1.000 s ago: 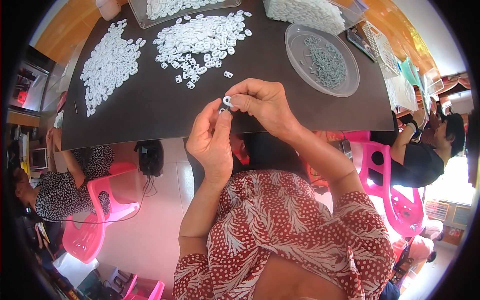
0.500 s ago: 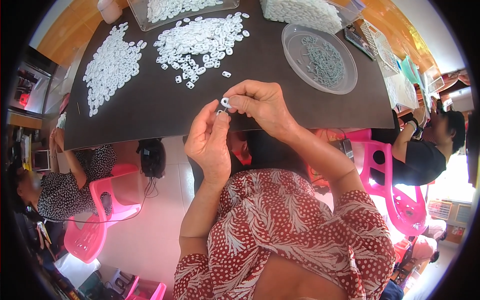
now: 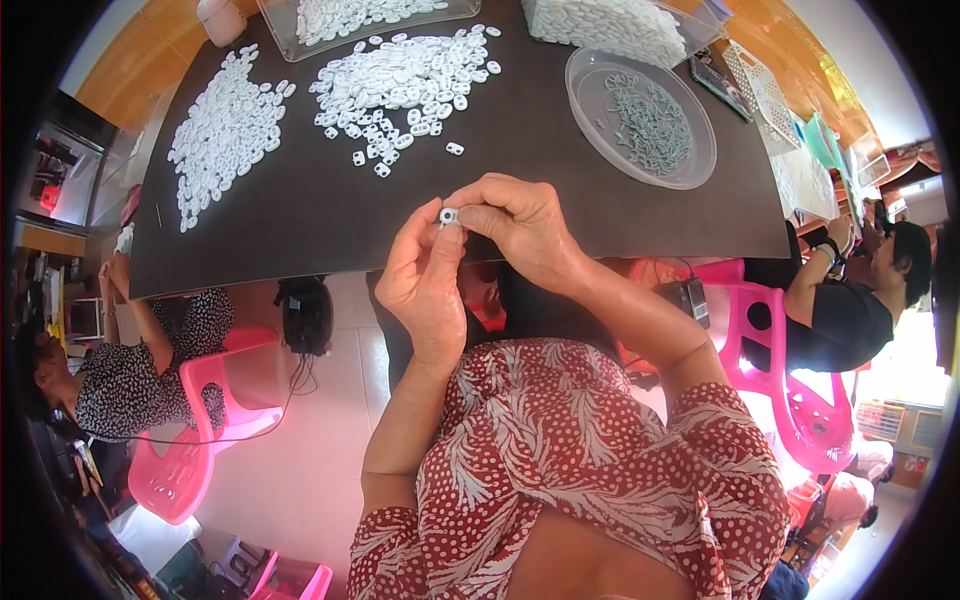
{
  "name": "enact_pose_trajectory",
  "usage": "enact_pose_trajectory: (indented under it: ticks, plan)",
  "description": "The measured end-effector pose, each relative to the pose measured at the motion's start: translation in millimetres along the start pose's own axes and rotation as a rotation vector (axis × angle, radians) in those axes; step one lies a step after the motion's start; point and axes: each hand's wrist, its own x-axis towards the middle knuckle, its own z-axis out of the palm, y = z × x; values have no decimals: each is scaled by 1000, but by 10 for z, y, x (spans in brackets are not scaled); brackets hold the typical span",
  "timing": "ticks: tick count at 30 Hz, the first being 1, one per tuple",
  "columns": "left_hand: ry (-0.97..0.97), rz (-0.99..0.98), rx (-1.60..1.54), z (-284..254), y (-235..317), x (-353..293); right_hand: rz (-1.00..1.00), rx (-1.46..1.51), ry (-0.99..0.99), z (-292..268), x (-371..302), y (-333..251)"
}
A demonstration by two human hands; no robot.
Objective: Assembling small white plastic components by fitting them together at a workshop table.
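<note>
Just inside the table's near edge, my left hand [image 3: 425,285] and my right hand [image 3: 525,230] meet at their fingertips. Between them is a small white plastic piece [image 3: 449,216] with dark holes, pinched by thumb and forefinger from both sides. Whether it is one piece or two pressed together, I cannot tell, since the fingertips cover part of it. Beyond my hands lies a heap of similar white oval pieces [image 3: 400,80], and a lone white piece [image 3: 455,148] rests nearer to me.
Another white heap [image 3: 225,130] spreads on the left of the dark table [image 3: 520,120]. A clear round tray [image 3: 583,108] holds small grey-green parts. Clear bins [image 3: 290,45] of white pieces stand at the back. People sit at both sides near pink chairs [image 3: 205,430].
My right hand has come down to my left. The white piece in its fingers, earlier raised above another at my left fingertips, now sits right against them.
</note>
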Motion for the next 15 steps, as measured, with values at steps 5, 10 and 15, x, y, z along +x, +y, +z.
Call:
enact_pose_trajectory:
  ticks: [5, 10, 15]
  plan:
    - [-28, -69, -130, -15, 10, 14, -33, -94, 5, 38, -22, -7]
    - [-21, -97, -151, -16, 21, 3, -97, -173, 38, 60, -52, 0]
    - [-2, -59, -154, -12, 7, 3, -142, -167, 75, 103, -80, -23]
